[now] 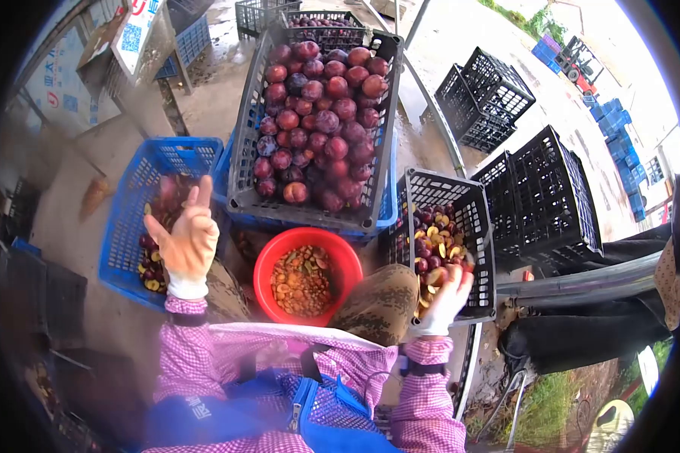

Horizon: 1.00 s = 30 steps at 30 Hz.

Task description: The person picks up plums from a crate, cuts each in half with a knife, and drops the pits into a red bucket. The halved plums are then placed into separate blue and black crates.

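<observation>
My left hand (189, 240) is raised over the blue basket (121, 204), thumb and fingers apart, nothing gripped. Blurred dark red fruit shows behind its fingers, and cut plums (153, 273) lie in that basket. Over the near part of a black crate (480, 249) is my right hand (447, 302), its fingers stretched out and slightly blurred. Halved plums (440, 240) with yellow flesh lie just beyond these fingertips. Between my knees stands a red bucket (267, 260) of plum stones and scraps (302, 283). Ahead, a large black crate (242, 158) is heaped with whole plums (321, 124).
Stacked black crates (540, 204) stand at the right, with others (483, 98) farther back. Another person's dark-clothed leg (582, 332) is close on the right, beside a metal pipe (582, 283). A forklift (578, 64) and blue crates (619, 143) are in the distance.
</observation>
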Tool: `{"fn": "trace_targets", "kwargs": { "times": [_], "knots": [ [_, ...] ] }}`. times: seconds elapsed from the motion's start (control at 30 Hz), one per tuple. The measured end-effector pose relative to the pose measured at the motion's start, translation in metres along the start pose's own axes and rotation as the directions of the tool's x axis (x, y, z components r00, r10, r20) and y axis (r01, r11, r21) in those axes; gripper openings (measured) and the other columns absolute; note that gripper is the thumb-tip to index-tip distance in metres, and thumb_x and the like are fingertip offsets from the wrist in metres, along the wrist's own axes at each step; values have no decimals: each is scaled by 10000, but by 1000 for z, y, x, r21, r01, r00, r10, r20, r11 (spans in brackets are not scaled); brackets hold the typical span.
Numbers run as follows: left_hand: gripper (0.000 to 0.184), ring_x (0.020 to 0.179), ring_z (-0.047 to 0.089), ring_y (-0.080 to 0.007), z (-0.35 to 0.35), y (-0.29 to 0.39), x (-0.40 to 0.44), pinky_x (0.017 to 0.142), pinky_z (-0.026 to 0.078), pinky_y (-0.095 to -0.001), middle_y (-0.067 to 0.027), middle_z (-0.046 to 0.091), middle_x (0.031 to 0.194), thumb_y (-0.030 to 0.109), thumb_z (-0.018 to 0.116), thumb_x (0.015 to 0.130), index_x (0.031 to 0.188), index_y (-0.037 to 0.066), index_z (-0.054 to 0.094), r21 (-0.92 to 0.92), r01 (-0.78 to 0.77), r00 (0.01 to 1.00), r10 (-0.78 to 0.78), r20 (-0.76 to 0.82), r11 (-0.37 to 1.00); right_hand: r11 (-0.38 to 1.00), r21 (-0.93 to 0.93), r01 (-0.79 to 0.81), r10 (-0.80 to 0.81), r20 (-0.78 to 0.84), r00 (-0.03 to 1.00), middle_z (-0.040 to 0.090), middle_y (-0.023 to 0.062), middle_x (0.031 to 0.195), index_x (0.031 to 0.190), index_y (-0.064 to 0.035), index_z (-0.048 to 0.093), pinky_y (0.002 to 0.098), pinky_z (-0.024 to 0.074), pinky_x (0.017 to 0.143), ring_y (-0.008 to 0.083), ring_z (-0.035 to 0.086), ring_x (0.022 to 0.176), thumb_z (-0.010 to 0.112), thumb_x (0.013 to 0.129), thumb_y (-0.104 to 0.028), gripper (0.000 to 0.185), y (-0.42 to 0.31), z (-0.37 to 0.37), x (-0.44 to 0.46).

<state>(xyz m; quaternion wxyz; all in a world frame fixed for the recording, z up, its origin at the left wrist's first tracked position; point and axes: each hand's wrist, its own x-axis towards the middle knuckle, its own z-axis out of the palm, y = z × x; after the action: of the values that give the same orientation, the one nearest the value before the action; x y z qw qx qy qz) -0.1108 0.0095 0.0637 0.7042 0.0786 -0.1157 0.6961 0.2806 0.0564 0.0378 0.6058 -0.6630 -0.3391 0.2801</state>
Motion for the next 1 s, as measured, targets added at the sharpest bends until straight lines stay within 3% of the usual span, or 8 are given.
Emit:
{"fn": "trace_targets", "kwargs": {
  "times": [0.1,0.2,0.3,0.4,0.63,0.77,0.9,1.0],
  "knots": [
    [660,977,569,-268,-11,7,29,881,470,-414,-155,552,1192,564,479,888,1322,75,395,521,94,932,108,-345,848,991,-69,114,-123,-146,982,557,56,905,1164,-14,497,271,420,679,120,509,767,493,946,-247,319,10,-22,22],
    [519,917,590,-241,-72,-11,72,790,487,-375,-152,593,1108,420,562,891,1232,43,458,918,397,889,242,-388,12,981,159,-116,119,-7,993,535,38,920,1018,-37,516,275,414,750,128,482,790,496,943,-242,218,4,-22,10],
    [581,918,619,-300,-118,-26,116,786,496,-392,-207,622,1044,391,626,841,1230,-1,444,625,489,870,293,-396,-608,993,63,-105,102,42,994,528,7,861,968,-44,519,254,385,761,108,457,793,505,926,-200,161,55,-26,12],
    [672,1051,591,-325,-177,-26,144,862,463,-376,-240,600,1103,379,668,810,1261,-42,400,457,513,845,333,-419,-727,985,109,-134,123,107,987,513,-5,834,947,-40,529,240,383,728,94,440,762,499,928,-190,155,37,-15,-15],
    [676,1041,581,-283,-180,-37,146,827,481,-384,-141,581,1143,299,743,734,1241,8,405,431,492,854,321,-410,-757,976,-147,-163,198,272,942,542,3,722,905,-28,548,255,408,598,102,465,625,503,934,-226,205,48,-4,-47],
    [355,842,586,-119,-125,-34,116,610,470,-226,-17,608,1014,320,683,841,1115,146,539,772,395,886,14,-463,498,981,-59,-186,192,485,853,472,-25,637,975,-89,543,199,313,432,45,386,483,439,972,-321,254,34,12,-63],
    [521,664,641,-184,-68,-61,62,489,544,-243,-119,648,969,533,515,884,1002,32,586,367,520,748,-204,-631,771,761,77,-644,351,786,508,437,-41,618,989,-98,506,188,246,371,38,315,425,420,977,-357,273,5,33,-90],
    [525,773,657,-226,-57,-81,21,563,567,-286,-153,629,1040,508,457,924,1115,28,550,390,508,782,-221,-583,768,829,-24,-558,306,855,418,443,-35,624,965,-84,507,194,232,377,40,308,433,394,981,-412,347,-18,49,-113]
  ]
}}
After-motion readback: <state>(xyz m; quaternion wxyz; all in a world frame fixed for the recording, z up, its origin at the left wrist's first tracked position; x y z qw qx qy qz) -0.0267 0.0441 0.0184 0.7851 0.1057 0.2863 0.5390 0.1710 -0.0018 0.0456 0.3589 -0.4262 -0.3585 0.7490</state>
